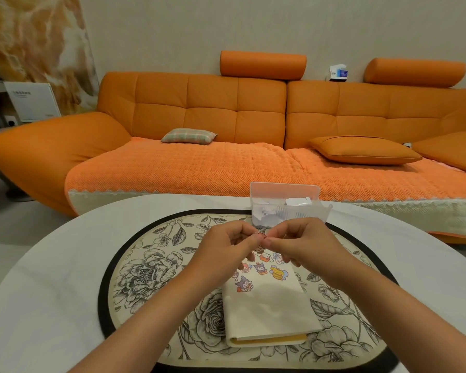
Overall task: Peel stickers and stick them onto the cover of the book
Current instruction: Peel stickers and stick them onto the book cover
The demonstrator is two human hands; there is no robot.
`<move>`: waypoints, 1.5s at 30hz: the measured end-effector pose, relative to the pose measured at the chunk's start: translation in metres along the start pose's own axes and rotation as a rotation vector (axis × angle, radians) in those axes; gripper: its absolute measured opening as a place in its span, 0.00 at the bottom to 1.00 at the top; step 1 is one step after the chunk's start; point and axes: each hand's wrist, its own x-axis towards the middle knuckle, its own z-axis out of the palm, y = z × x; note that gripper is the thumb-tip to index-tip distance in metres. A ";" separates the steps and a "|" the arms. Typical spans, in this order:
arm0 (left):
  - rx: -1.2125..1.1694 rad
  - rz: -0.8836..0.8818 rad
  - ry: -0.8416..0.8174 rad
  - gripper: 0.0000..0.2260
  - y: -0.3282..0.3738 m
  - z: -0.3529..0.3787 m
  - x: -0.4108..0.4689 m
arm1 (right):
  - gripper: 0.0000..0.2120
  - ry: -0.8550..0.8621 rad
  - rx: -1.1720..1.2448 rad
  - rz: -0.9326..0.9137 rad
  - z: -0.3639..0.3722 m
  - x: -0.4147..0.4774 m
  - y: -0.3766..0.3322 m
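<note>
Sofa [199, 114] behind table [51, 265] w/ floral mat [145, 265]; closed book [269, 305] lies on mat, cartoon stickers [258, 269] on its far end, clear box [285, 203] just beyond. L hand [226, 246] & R hand [299, 243], above book, both pinch one sticker [261, 235] btw fingertips.

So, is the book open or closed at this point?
Closed. The book lies flat, cover up, yellow page block visible beneath it along the near edge.

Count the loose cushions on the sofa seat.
3: a plaid cushion left of centre, an orange cushion right of centre, a second orange cushion at the frame's right edge, partly cropped.
</note>
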 end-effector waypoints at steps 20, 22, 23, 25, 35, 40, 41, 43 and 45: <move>-0.031 -0.034 -0.034 0.05 0.000 0.000 0.001 | 0.06 -0.059 0.063 0.017 0.000 -0.002 0.000; -0.025 -0.033 -0.034 0.04 0.001 0.000 0.001 | 0.07 -0.048 0.009 0.004 0.000 -0.003 -0.001; -0.023 -0.032 -0.034 0.04 0.001 0.000 0.000 | 0.08 -0.043 -0.025 -0.003 0.000 -0.003 -0.002; -0.020 -0.032 -0.032 0.04 0.002 0.001 0.000 | 0.09 -0.032 -0.084 -0.031 0.001 -0.003 -0.002; 0.080 0.002 0.046 0.04 0.002 0.006 -0.002 | 0.09 0.089 -0.271 -0.171 0.011 -0.003 0.008; 0.033 -0.003 0.115 0.04 0.003 0.005 -0.003 | 0.11 0.111 -0.162 -0.116 0.011 -0.002 0.004; 0.050 0.011 0.164 0.03 0.002 0.005 -0.004 | 0.10 0.117 -0.137 -0.104 0.011 -0.002 0.003; 0.167 0.071 0.280 0.04 0.001 0.005 -0.006 | 0.10 0.132 -0.112 -0.097 0.011 -0.002 0.002; 0.309 0.159 0.346 0.07 0.000 0.006 -0.007 | 0.10 0.153 -0.112 -0.098 0.012 -0.002 0.003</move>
